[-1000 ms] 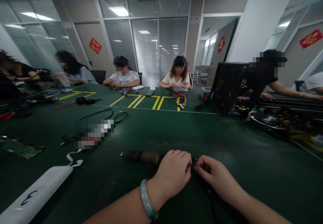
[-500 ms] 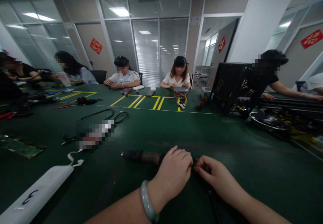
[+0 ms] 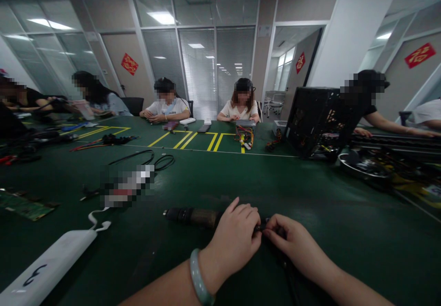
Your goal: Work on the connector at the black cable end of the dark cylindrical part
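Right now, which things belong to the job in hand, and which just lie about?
In use:
dark cylindrical tool, under left hand
small dark piece, at right hand

Apparently lying about:
white case
green circuit board
looped black cable

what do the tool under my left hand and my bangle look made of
Tool: probably matte plastic, since its dark body looks dull; its tip shines like metal. Bangle: pale green and polished, possibly stone or glass, judging by its glossy highlights.

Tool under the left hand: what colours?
The tool is black with a brownish section and silvery tip, shown in the head view.
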`<state>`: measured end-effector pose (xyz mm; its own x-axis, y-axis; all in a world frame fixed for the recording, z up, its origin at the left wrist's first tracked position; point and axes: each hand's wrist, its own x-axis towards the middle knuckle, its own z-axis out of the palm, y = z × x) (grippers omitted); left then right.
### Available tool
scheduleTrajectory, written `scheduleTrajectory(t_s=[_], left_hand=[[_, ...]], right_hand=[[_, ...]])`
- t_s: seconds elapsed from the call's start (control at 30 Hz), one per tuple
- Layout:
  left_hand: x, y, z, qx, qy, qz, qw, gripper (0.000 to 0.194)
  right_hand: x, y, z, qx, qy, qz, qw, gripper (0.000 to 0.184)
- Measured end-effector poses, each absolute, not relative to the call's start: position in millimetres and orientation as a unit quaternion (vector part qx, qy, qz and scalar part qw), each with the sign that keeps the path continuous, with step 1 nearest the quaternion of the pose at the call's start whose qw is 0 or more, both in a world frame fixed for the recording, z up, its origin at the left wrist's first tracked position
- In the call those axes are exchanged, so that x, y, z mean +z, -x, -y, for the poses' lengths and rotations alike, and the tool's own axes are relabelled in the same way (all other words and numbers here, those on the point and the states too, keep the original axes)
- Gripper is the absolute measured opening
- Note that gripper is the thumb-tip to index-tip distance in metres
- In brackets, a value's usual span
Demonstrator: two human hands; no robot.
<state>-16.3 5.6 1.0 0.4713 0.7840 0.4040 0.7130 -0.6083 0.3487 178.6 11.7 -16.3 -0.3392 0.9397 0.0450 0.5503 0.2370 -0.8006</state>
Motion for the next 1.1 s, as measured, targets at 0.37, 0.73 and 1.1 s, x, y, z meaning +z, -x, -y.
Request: scheduleTrajectory(t_s=[0.37,0.73,1.1], left_hand=[[-1.5,14.9,-6.5,0.266,-0.861,-0.43,0.054,0.007],[-0.1,14.9,-5.4,0.276,-0.86,-0.424,0.066,0.009],[1.1,14.7,-5.6,0.267,-0.86,-0.432,0.046,0.006]], right_hand=[[-16.8,-178.2,-11.3,0.354,0.505,0.737,0.277,0.011],[-16.9,-178.0,-10.3,0.357,0.503,0.733,0.286,0.013],[-17.3,-179.0,-11.6,0.341,0.506,0.742,0.276,0.012]])
